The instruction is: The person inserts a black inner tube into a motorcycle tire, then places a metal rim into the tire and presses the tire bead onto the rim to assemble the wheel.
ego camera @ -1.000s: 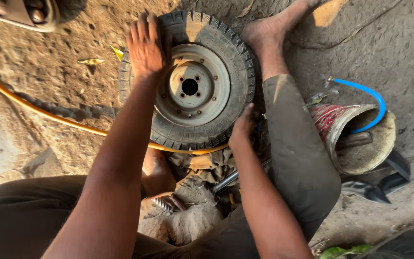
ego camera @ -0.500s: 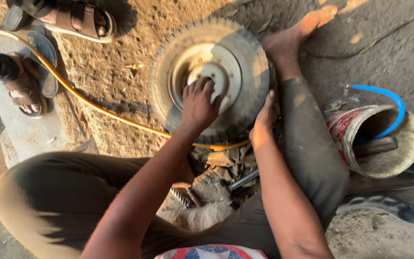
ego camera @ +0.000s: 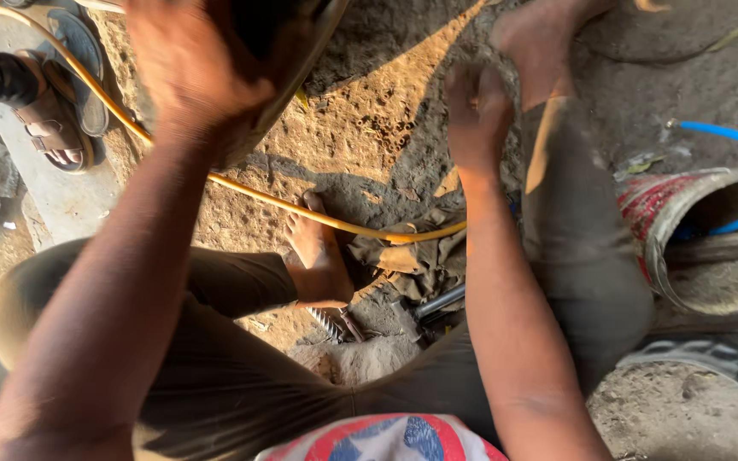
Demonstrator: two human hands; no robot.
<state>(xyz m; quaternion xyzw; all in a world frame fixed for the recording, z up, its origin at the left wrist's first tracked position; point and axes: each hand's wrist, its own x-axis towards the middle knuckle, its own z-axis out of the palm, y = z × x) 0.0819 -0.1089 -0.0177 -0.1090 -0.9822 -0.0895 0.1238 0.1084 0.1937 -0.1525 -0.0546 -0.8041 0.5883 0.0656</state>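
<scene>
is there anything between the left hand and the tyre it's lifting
Nothing visible. The left hand lies right against the dark tyre, raised at the top edge of the view, though the contact is blurred. The yellow hose runs across the dirt ground below it. The right hand is apart from the tyre.

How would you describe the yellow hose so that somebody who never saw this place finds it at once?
Start from the bare dirt ground in front of the seated person. A thin yellow hose runs across it, from the upper left by a brown sandal, past the person's bare foot, to a crumpled brown cloth. It is the only long yellow line; the other hose, by the bucket, is blue.
</scene>
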